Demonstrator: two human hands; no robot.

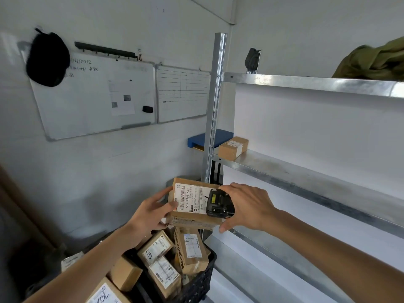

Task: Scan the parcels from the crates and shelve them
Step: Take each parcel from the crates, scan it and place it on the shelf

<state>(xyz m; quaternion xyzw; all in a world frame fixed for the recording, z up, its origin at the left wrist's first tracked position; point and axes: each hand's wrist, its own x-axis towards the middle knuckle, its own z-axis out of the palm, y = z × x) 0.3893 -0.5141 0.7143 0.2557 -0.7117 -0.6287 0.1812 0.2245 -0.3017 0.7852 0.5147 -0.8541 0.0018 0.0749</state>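
Left hand (153, 212): grips the parcel (193, 204) by its left end, above the crate (196, 283).
Right hand (247, 207): fingers curled round a black scanner (219, 203) over the parcel's label.
Shelf (306, 171): one small box (232, 147).

Brown cardboard parcel (193, 203) bearing white label with black barcodes. Black handheld scanner (219, 203). Black lattice-patterned plastic crate (197, 285) of brown label-bearing boxes. Silvery grey metal shelf (306, 171), white backing. Olive-green cloth (371, 62). Blue tray (196, 139). White ruled whiteboard (182, 92).
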